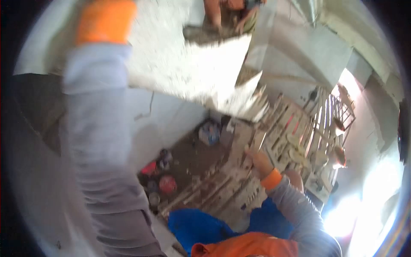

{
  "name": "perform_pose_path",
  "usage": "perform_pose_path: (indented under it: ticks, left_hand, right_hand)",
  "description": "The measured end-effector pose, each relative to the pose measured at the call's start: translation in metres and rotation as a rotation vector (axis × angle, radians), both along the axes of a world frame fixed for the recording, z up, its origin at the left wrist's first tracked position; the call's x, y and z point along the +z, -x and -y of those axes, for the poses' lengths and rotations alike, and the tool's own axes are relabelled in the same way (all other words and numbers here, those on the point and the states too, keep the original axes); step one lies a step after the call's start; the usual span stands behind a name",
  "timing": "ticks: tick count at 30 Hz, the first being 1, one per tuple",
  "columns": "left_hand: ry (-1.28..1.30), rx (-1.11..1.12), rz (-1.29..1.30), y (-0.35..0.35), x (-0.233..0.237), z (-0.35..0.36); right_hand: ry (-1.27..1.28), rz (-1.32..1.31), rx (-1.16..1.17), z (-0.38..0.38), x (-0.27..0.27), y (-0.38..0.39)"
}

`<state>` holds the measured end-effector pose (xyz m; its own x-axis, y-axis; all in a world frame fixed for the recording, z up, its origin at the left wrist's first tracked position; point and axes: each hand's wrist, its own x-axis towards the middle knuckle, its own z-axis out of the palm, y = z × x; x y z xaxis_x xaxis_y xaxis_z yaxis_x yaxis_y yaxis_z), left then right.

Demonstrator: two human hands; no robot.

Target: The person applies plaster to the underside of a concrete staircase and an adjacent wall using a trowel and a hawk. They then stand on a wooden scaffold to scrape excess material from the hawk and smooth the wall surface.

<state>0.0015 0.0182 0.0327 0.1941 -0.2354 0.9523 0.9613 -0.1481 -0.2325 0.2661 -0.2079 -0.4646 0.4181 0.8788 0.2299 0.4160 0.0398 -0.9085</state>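
Observation:
My left arm stretches up along the left side in a grey sleeve with an orange cuff. The hand beyond that cuff is outside the picture. Right of the middle, my right hand has its fingers closed around a thin, pale, blade-like thing that points upward; its exact kind is too blurred to tell. Below this hand lie wooden slats. Between my two arms stands a large pale rough slab with a broken, jagged lower right edge.
Another person's hands are at the slab's top edge by a dark rough piece. A red round thing and a box-like blue-white item sit on the dark floor. Slatted wood and orange-rimmed pots stand right, near bright light.

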Motion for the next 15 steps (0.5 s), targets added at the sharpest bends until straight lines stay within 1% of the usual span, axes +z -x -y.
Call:
perform_pose_path:
  ticks: [1, 2, 3, 4, 5, 6, 7, 8, 10, 11, 14, 15]
  left_hand:
    - [0.096, -0.086, -0.053, 0.006, 0.003, 0.013]
    - [-0.121, -0.123, -0.025, 0.010, 0.008, 0.009]
    - [-0.064, -0.215, -0.054, 0.011, 0.004, 0.007]
    - [0.089, -0.281, -0.109, 0.018, 0.008, 0.021]
    - [0.064, -0.271, -0.094, 0.018, 0.008, 0.020]
    - [0.071, -0.153, -0.094, 0.013, 0.014, 0.012]
    - [0.024, -0.168, -0.083, 0.011, 0.012, 0.013]
    - [-0.018, -0.183, -0.077, 0.011, 0.009, 0.015]
    - [-0.005, -0.204, -0.067, 0.007, 0.006, 0.008]
    - [-0.013, -0.194, -0.058, 0.005, 0.008, 0.004]
    - [0.031, -0.193, -0.080, 0.009, 0.007, 0.002]
    - [0.038, -0.197, -0.090, 0.010, 0.007, 0.003]
  right_hand:
    - [-0.007, -0.293, 0.020, -0.010, 0.016, 0.009]
    - [-0.027, -0.588, 0.009, -0.020, 0.045, 0.026]
    - [-0.024, -0.791, -0.011, -0.015, 0.076, 0.040]
    - [-0.001, -1.007, -0.029, -0.008, 0.111, 0.058]
    - [-0.096, -1.026, -0.024, -0.003, 0.140, 0.068]
    - [-0.182, -1.054, -0.023, -0.002, 0.169, 0.074]
    - [-0.266, -1.084, -0.024, -0.005, 0.183, 0.072]
    - [-0.273, -1.048, -0.019, -0.007, 0.179, 0.063]
    - [-0.283, -0.987, -0.024, -0.009, 0.151, 0.040]
    - [-0.234, -0.920, -0.025, -0.012, 0.139, 0.036]
    - [-0.294, -1.015, 0.015, -0.024, 0.121, 0.036]
    - [-0.310, -0.987, 0.012, -0.027, 0.121, 0.034]
